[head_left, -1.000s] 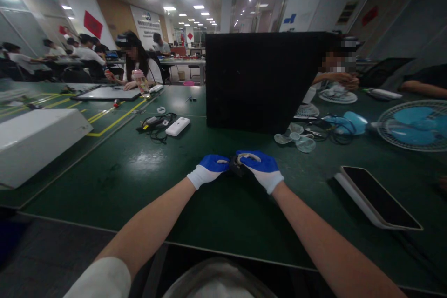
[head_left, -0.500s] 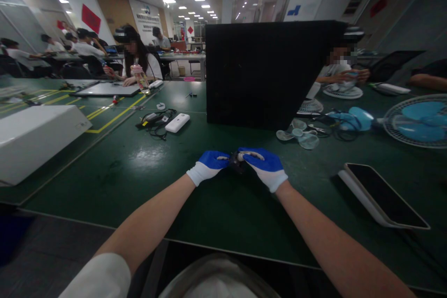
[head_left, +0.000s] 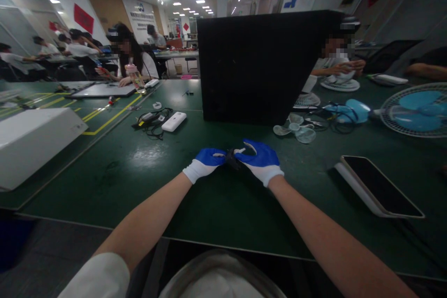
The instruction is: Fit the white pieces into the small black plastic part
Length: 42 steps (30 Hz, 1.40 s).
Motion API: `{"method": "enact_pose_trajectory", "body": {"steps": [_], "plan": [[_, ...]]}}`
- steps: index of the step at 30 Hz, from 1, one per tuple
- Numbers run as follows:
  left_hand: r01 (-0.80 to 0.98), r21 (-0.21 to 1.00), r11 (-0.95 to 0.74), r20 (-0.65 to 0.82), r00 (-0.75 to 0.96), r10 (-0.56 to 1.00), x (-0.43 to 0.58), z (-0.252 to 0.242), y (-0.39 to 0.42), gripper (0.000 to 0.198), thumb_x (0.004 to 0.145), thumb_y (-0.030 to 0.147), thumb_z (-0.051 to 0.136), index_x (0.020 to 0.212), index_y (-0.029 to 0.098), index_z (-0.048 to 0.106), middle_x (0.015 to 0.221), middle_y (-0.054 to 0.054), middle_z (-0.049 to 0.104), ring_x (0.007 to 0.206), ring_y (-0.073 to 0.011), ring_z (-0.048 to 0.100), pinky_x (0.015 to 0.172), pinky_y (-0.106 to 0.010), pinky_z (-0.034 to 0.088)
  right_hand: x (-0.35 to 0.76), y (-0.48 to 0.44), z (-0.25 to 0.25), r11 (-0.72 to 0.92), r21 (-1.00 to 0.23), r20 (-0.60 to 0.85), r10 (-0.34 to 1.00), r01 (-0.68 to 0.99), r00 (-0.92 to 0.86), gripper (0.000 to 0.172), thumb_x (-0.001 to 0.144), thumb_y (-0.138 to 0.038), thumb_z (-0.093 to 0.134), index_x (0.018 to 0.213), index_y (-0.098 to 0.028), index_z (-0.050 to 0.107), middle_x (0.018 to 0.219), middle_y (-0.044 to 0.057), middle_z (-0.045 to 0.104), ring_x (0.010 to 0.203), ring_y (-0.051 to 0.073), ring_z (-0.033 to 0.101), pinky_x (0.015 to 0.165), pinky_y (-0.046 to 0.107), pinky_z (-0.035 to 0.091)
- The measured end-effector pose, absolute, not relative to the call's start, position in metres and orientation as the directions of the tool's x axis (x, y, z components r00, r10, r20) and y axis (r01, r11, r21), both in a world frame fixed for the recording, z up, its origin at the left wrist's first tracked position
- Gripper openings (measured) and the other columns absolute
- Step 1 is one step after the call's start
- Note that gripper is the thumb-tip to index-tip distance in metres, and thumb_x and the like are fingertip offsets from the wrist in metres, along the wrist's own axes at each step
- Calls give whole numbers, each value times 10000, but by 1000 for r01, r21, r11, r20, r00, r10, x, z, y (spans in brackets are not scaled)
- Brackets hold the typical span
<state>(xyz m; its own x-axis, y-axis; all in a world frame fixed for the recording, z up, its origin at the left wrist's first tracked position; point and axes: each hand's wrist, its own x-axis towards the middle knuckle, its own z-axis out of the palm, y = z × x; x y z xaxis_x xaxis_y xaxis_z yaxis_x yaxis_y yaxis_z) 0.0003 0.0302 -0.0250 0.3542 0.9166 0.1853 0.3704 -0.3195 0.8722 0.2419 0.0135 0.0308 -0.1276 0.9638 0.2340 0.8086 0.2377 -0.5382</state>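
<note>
My left hand (head_left: 209, 158), in a blue-coated white glove, is closed on a small black part (head_left: 232, 159) low over the table. My right hand (head_left: 260, 158), gloved alike, reaches the same part from the other side. Its thumb rests against the part's right edge, while one finger arches up and away, leaving a gap. Something pale shows between the right thumb and the part; whether it is a fingertip or a small piece I cannot make out. The part's exact kind is too dark and small to tell.
A large black box (head_left: 258, 70) stands beyond my hands. Around it are a clear fan blade (head_left: 296, 128), a blue fan (head_left: 419, 107), a white power bank (head_left: 174, 121) and cables (head_left: 152, 118). A phone (head_left: 380, 184) lies right, a white box (head_left: 38, 137) left. Other people sit across the table.
One finger of my right hand has lifted off and opened away from the black part. My left hand keeps its hold. The whole view has shifted slightly.
</note>
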Motion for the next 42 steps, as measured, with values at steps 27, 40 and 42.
{"method": "enact_pose_trajectory", "body": {"steps": [27,40,42], "plan": [[423,869,-256,115,331,937,-5,-11,27,323,909,408,625,1120,207,766,1140,-77,761,1067,-248,694,1021,-469,523,317,78,10,-303,-864,-248,951,-401,-184,809,955,-731,162,1123,-181,730,1175,176,752,1204,319,655,980,445,565],[428,873,-234,96,320,943,-6,-6,26,315,898,405,643,1104,202,768,1138,-93,760,1080,-260,691,1045,-509,508,314,74,15,-308,-850,-267,951,-428,-155,796,976,-703,156,1094,-168,733,1151,177,759,1179,319,671,902,449,607],[424,876,-232,96,317,943,-7,-4,25,314,892,396,650,1118,210,765,1145,-90,758,1092,-260,687,1049,-503,505,315,75,13,-308,-847,-263,951,-433,-162,789,973,-708,167,1101,-171,732,1164,175,754,1181,317,669,909,441,604]]}}
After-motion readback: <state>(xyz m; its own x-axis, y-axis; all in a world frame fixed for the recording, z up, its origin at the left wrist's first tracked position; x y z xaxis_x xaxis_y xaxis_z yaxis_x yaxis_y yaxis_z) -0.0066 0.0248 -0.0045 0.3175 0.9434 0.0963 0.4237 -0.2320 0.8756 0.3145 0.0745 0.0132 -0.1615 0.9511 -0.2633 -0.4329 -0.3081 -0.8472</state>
